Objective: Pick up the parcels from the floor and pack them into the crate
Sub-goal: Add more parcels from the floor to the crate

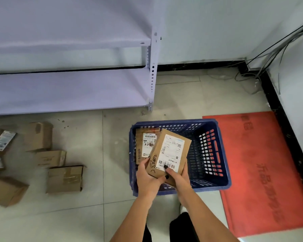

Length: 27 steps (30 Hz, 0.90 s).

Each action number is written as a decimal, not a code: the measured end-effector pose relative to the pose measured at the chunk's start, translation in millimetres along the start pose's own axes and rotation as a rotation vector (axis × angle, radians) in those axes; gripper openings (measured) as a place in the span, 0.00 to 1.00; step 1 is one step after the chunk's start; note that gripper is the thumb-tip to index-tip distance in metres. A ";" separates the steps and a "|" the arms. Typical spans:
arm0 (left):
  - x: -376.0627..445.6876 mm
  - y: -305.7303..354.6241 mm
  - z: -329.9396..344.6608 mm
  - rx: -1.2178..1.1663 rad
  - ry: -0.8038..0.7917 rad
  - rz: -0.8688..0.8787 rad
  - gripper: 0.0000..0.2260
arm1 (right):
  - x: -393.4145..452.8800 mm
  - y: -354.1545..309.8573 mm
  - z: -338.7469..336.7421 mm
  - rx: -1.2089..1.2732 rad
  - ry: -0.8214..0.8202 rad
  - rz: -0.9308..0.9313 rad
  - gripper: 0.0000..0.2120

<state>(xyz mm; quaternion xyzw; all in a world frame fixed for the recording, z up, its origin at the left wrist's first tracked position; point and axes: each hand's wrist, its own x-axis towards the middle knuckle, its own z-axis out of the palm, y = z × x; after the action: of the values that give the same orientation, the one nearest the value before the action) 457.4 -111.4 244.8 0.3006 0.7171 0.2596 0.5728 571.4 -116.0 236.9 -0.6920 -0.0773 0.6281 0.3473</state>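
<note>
A blue plastic crate [215, 154] stands on the tiled floor. Over its left half I hold a brown cardboard parcel [170, 151] with a white shipping label, tilted. My left hand [148, 179] grips its near left corner and my right hand [177, 177] grips its near right edge, thumb on the barcode. Another labelled parcel [145, 144] lies inside the crate at its far left. Several cardboard parcels lie on the floor at the left, among them one [65, 179] with tape and a tall one [38, 136].
A grey metal shelf rack [68, 88] stands behind the parcels. A red mat [262, 172] lies right of the crate, under its edge. Cables [262, 67] run down the corner of the white wall. My legs and a shoe show below.
</note>
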 end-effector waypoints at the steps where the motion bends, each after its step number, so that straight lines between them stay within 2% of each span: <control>1: 1.8 -1.0 10.5 0.063 0.006 0.006 0.41 | 6.1 -4.0 -9.7 -0.029 -0.001 -0.010 0.43; 4: 5.2 -0.6 41.6 0.211 -0.022 0.002 0.49 | 23.3 -20.1 -42.5 -0.191 -0.055 -0.057 0.45; 6: 5.6 3.6 59.8 0.232 -0.065 -0.048 0.50 | 33.5 -29.6 -65.4 -0.294 -0.117 -0.065 0.44; 11: 16.1 5.3 98.1 0.112 -0.067 -0.090 0.44 | 67.1 -38.1 -104.8 -0.441 -0.176 -0.059 0.48; 15: 41.1 -11.1 124.0 0.076 -0.071 -0.102 0.43 | 95.8 -39.6 -116.0 -0.571 -0.136 -0.057 0.48; 21: 95.2 -37.0 152.9 0.305 0.023 -0.137 0.44 | 157.0 -26.2 -113.7 -0.649 -0.131 -0.056 0.45; 27: 144.1 -59.5 172.3 0.393 -0.001 -0.129 0.37 | 213.6 -10.3 -110.4 -0.687 -0.105 -0.075 0.44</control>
<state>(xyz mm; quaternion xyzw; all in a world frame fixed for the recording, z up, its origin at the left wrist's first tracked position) 594.4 -42.4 70.3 0.3599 0.7715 0.0775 0.5189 719.2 -34.5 65.3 -0.7319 -0.3273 0.5870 0.1122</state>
